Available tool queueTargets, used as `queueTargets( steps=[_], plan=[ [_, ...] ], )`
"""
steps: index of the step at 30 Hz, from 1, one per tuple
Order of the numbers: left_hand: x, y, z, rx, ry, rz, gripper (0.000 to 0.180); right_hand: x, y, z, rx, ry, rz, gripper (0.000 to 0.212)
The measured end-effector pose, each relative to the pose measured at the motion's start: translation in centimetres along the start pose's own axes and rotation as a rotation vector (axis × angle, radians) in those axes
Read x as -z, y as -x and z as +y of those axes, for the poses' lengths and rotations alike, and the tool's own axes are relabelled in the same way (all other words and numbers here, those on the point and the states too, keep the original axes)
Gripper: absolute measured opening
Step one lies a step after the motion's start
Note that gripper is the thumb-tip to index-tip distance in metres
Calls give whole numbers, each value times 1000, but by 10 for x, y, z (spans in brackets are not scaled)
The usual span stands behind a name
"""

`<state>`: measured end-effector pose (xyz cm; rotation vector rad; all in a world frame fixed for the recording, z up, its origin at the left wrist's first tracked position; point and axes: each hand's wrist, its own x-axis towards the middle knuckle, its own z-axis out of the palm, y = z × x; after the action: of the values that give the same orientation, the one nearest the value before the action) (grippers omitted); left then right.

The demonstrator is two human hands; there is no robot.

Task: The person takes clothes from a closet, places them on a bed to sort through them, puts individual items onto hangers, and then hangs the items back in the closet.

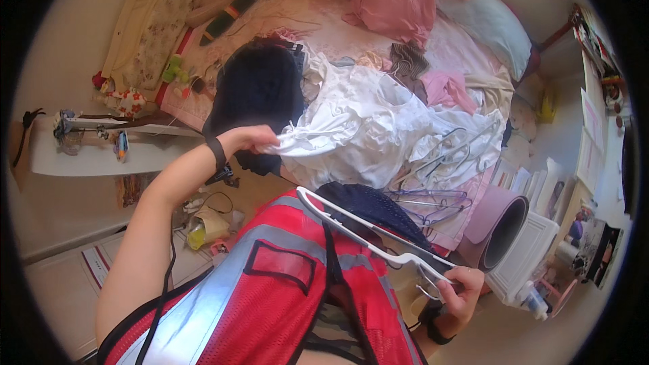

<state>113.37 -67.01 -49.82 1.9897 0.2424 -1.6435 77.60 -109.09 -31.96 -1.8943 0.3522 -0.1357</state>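
We see our left hand (255, 139) with its grip closed on a bunched end of white cloth (365, 122), the rest of which lies crumpled over the clothes on the bed (297, 10); our right hand (463, 292) has its grip closed on a white hanger (348, 232) near its hook, and the hanger slants across in front of our red vest (236, 311); a black item (260, 88) lies just left of the cloth; purple hangers (436, 204) lie to its right, near a rolled mat (488, 224).
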Motion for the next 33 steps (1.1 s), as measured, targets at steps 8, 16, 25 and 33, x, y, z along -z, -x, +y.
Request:
queueTargets(
  steps=[8, 16, 25, 33],
  plan=[
    [21, 12, 58, -382, -810, 757, 26, -8, 17, 18, -100, 80, -83, 18],
    [11, 47, 85, -908, 383, 538, 16, -9, 17, 13, 110, 41, 122, 16],
    [19, 179, 159, -1222, 443, -50, 49, 0, 13, -8, 128, 126, 232, 16],
    [4, 238, 184, -1165, 275, -133, 66, -29, 4, -21, 68, 11, 295, 18]
  ],
)
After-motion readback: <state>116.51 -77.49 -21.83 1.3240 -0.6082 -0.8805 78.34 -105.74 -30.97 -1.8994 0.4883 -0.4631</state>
